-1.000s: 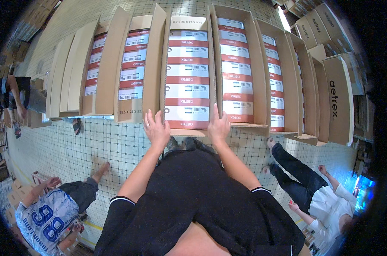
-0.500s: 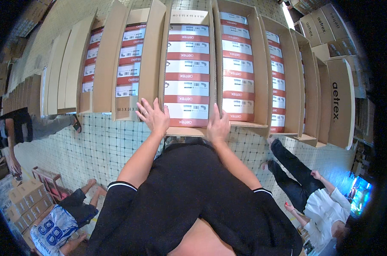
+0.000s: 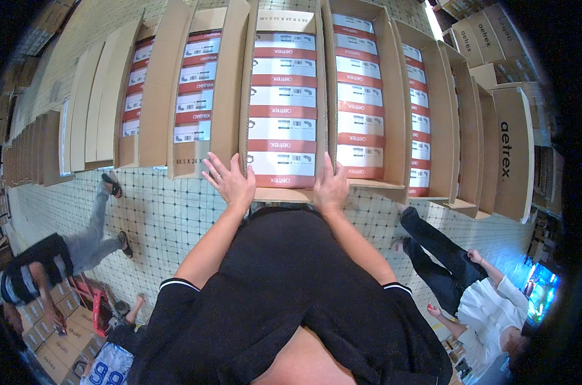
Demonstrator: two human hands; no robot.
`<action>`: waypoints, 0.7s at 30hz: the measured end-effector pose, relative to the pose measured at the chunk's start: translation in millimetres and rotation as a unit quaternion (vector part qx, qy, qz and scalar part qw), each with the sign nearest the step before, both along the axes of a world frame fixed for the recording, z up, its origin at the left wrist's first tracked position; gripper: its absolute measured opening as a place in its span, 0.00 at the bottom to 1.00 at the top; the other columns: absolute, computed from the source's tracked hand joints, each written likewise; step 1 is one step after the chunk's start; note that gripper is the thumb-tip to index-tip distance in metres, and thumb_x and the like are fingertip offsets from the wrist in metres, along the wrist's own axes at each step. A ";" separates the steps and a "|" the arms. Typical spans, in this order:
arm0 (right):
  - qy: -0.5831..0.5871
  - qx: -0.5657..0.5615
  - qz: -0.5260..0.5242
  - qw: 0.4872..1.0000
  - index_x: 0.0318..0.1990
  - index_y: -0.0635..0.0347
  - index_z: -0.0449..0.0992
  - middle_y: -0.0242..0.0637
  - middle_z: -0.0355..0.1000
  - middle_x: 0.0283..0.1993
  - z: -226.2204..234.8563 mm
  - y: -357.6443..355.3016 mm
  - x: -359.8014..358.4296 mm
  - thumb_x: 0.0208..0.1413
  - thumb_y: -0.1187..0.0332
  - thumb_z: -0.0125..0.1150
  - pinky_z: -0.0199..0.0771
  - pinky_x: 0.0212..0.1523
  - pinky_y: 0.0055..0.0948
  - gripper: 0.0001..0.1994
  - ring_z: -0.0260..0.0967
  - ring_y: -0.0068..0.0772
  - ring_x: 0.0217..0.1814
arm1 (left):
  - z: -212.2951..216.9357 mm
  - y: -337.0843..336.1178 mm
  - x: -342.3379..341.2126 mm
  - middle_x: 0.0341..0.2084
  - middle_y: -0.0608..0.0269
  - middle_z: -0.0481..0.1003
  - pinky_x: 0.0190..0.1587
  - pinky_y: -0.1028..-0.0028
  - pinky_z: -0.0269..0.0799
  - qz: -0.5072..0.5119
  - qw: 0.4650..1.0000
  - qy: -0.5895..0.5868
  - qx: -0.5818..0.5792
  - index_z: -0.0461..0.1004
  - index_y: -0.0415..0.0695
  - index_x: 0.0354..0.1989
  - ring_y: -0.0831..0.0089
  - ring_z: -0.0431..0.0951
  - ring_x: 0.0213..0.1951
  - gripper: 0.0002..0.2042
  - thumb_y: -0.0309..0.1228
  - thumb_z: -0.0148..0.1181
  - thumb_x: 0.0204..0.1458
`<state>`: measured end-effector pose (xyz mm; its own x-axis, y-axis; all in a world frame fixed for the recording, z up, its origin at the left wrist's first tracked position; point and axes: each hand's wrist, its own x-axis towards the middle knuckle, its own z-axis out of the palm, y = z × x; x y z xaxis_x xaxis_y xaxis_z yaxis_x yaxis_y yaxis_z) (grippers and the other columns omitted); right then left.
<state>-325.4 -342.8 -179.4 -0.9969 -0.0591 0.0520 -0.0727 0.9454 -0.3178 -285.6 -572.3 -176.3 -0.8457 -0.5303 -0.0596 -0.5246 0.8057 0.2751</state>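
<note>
In front of me stands an open long brown carton [image 3: 286, 196], packed with a row of white and red shoeboxes [image 3: 282, 129]. My left hand [image 3: 233, 185] rests at its near left corner, fingers spread along the side flap. At the near right corner, my right hand [image 3: 331, 186] touches the carton wall with its fingers stretched out and apart. Neither hand holds a shoebox. The thumbs lie close to the inner edges of the carton, where their exact contact is hard to make out.
Similar open cartons stand close on the left [image 3: 192, 160] and right [image 3: 361, 173]. A closed-sided carton [image 3: 513, 154] ends the row. One person [image 3: 40, 269] bends over stacked boxes [image 3: 66, 343] at lower left; another person in white [image 3: 490, 305] stands at lower right. The floor [image 3: 162, 212] is tiled.
My hands stay at the carton's near corners, the right fingers now more apart. The striped-top person at left has come closer to the stacked boxes; the person in the numbered shirt has shifted lower.
</note>
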 end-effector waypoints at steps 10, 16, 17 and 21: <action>-0.018 -0.002 0.000 1.000 0.66 0.39 0.62 0.44 0.64 0.53 2.0 -1.0 3.5 0.56 0.64 0.59 0.66 0.50 0.45 0.29 0.65 0.46 0.54 | 3.6 -1.4 0.4 0.70 0.33 0.37 0.70 0.46 0.27 0.018 1.000 -0.024 0.007 0.72 0.49 0.56 0.40 0.32 0.72 0.24 0.46 0.57 0.53; -0.005 -0.013 0.003 1.000 0.65 0.41 0.64 0.42 0.65 0.53 -1.6 -2.2 3.8 0.55 0.66 0.59 0.66 0.49 0.45 0.28 0.65 0.45 0.54 | 2.6 -1.6 1.1 0.70 0.32 0.37 0.70 0.46 0.27 0.013 1.000 -0.007 0.009 0.72 0.49 0.56 0.39 0.33 0.72 0.23 0.45 0.56 0.54; 0.002 -0.011 0.002 1.000 0.65 0.41 0.65 0.42 0.65 0.53 -1.9 -2.0 3.0 0.55 0.66 0.59 0.66 0.49 0.45 0.28 0.65 0.45 0.54 | 2.7 -1.7 0.6 0.70 0.32 0.37 0.70 0.46 0.27 0.013 1.000 -0.007 0.008 0.72 0.48 0.56 0.39 0.33 0.72 0.23 0.45 0.55 0.54; 0.008 -0.026 0.011 1.000 0.64 0.42 0.65 0.42 0.65 0.53 -2.2 -1.1 2.0 0.55 0.66 0.58 0.67 0.47 0.45 0.27 0.66 0.45 0.53 | 3.3 -1.7 0.2 0.70 0.32 0.37 0.70 0.45 0.27 0.009 1.000 -0.008 0.006 0.71 0.48 0.56 0.39 0.33 0.71 0.23 0.45 0.55 0.54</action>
